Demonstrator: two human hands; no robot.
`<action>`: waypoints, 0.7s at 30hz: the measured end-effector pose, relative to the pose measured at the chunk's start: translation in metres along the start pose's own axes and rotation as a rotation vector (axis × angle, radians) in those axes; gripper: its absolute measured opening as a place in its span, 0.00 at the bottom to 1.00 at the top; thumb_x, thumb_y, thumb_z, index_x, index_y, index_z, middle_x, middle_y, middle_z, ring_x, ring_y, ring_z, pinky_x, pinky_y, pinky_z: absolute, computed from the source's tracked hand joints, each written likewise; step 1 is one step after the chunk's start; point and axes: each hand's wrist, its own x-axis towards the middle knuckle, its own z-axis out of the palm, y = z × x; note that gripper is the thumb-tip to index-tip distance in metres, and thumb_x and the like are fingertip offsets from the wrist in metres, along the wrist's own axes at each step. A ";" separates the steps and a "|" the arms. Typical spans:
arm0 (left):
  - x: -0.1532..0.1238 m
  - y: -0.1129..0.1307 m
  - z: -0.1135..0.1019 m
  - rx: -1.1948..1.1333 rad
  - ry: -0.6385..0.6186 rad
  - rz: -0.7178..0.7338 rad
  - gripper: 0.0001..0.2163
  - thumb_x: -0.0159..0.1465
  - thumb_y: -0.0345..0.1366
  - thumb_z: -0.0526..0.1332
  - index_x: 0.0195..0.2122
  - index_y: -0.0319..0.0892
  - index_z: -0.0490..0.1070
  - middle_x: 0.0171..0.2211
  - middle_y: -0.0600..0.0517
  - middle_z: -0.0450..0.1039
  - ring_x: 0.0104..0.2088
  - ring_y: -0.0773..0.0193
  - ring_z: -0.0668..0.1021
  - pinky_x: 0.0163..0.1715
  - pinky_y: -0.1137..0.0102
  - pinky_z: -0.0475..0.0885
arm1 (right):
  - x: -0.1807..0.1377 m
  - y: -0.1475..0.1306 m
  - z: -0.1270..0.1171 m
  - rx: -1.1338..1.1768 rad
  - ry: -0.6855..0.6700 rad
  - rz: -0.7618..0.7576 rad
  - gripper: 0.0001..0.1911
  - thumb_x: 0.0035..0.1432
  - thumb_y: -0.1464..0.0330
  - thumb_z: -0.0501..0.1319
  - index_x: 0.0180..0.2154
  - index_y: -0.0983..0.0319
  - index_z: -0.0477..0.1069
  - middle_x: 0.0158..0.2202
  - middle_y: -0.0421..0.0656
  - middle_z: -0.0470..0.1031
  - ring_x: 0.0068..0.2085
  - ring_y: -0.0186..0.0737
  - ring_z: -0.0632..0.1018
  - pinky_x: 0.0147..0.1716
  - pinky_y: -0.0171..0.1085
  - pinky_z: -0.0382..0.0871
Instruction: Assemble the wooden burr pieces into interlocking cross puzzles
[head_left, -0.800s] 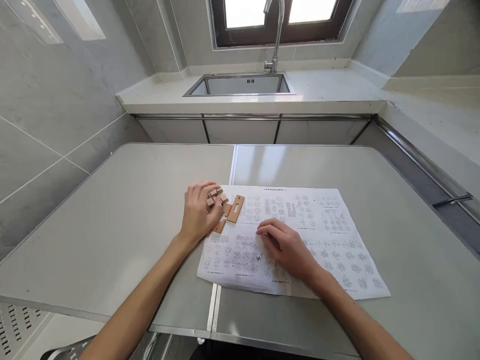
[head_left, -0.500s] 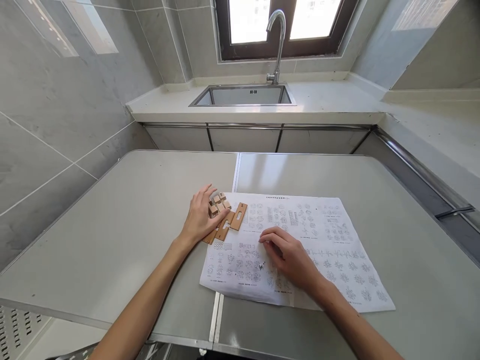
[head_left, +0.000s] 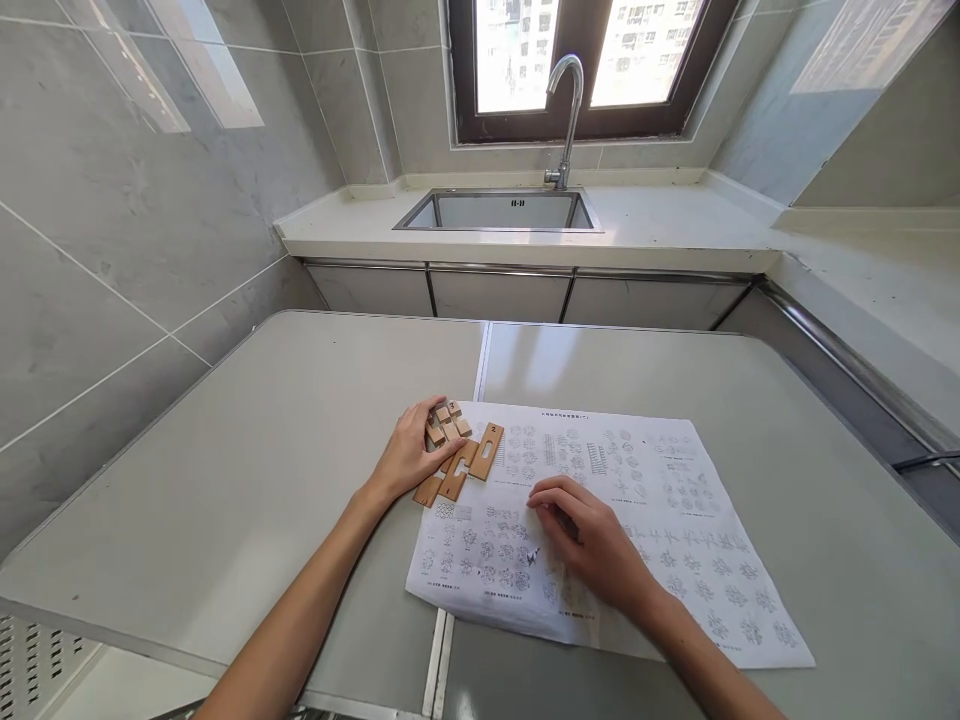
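On the upper left corner of a printed sheet (head_left: pixel 600 470) lies a cluster of small notched wooden puzzle blocks (head_left: pixel 450 428). My left hand (head_left: pixel 412 445) is curled round their left side, fingers behind and thumb in front. Flat wooden puzzle plates lie below: one marked 2 with a slot (head_left: pixel 487 452), a notched one (head_left: pixel 457 475) beside it, and another (head_left: pixel 428 490) at the far left, partly covered by its neighbour. My right hand (head_left: pixel 585 530) rests on the middle of the sheet, fingers curled together, with nothing visible in them.
The sheet shows rows of small line diagrams and has a small dark mark or tear (head_left: pixel 532 556). It lies across the seam (head_left: pixel 482 360) of a pale table (head_left: pixel 300 430). Beyond stand a counter with a sink (head_left: pixel 499 210), a tap (head_left: pixel 574 110) and a window.
The whole view has tilted up slightly, so everything sits lower. My left fingers have closed further round the blocks. My right hand stays curled on the sheet.
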 end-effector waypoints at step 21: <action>0.035 0.000 0.004 0.080 -0.003 0.126 0.25 0.68 0.54 0.65 0.60 0.46 0.71 0.54 0.45 0.78 0.54 0.47 0.79 0.58 0.52 0.74 | -0.019 0.009 -0.033 -0.179 -0.113 -0.314 0.17 0.71 0.80 0.51 0.51 0.56 0.70 0.45 0.47 0.83 0.40 0.44 0.85 0.36 0.42 0.80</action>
